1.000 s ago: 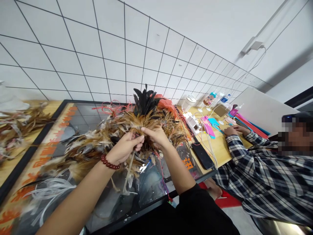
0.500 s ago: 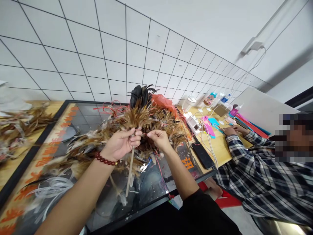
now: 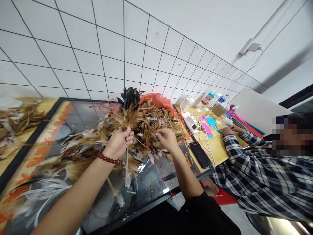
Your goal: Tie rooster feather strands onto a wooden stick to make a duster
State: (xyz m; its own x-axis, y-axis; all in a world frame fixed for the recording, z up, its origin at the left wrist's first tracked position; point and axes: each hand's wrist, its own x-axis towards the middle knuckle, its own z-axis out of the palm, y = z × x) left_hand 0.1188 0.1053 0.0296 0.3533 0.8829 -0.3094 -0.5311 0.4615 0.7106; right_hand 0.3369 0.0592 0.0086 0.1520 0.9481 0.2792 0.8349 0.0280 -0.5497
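My left hand is closed round the thin wooden stick of a feather duster, just under its feathers. The duster's brown feathers fan out above my fist, with black feathers at the top. From that grip a red string runs slackly down to the right, across the glass tabletop. To the right, my right hand hovers by a heap of loose brown feathers. Its thumb and fingertips are pinched together; what they hold, if anything, cannot be made out.
A red plastic bag lies behind the heap. White strips lie at the left front. On the right are a black phone, a white power block with cables, and a seated person in a plaid shirt handling blue material.
My right hand has let go of the red string beside my left hand and moved right to the feather heap. The string now hangs slack. My left hand keeps the stick.
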